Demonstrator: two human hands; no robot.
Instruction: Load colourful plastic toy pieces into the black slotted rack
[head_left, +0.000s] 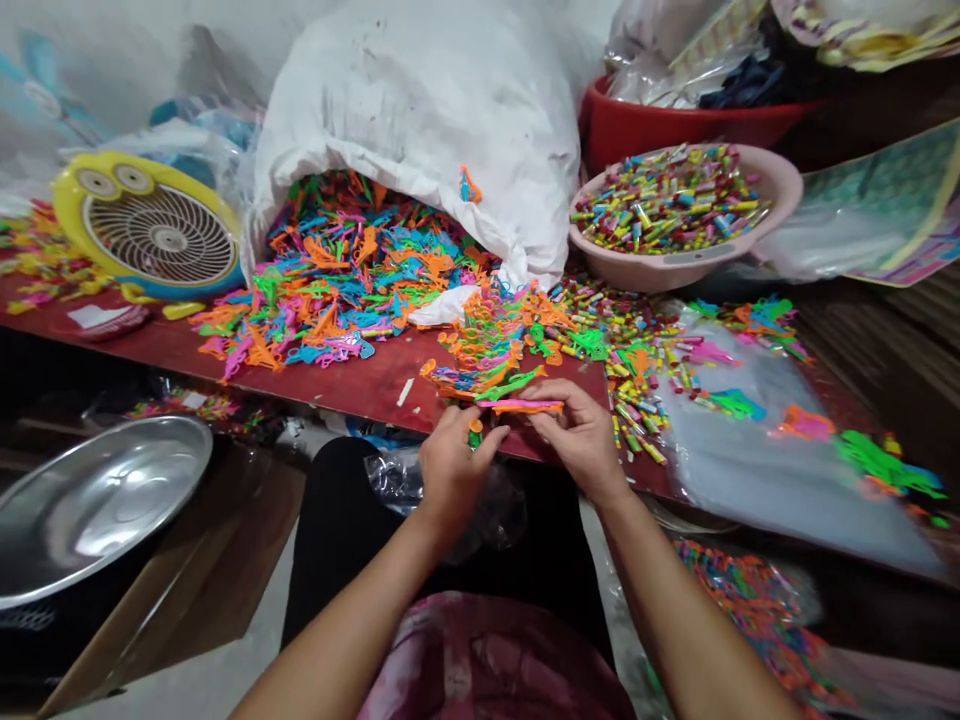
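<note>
At the front edge of the red table my left hand [455,462] is closed, with a small green piece with an orange round end [475,432] between thumb and forefinger. My right hand [583,437] pinches the right end of flat pink and orange plastic toy pieces [523,407], whose left end reaches my left fingertips. Their exact kind is too small to tell. Just beyond my fingers, a stacked row of similar colourful toy pieces [487,340] runs back toward a white sack [427,90]. A loose heap of toy pieces [360,260] spills from the sack's mouth.
A pink basin [679,262] of small wrapped cylinders stands at the right, with more cylinders [637,400] scattered before it. Clear plastic bags [750,450] lie at the right edge. A yellow fan [161,230] stands left; a metal bowl [112,500] sits lower left.
</note>
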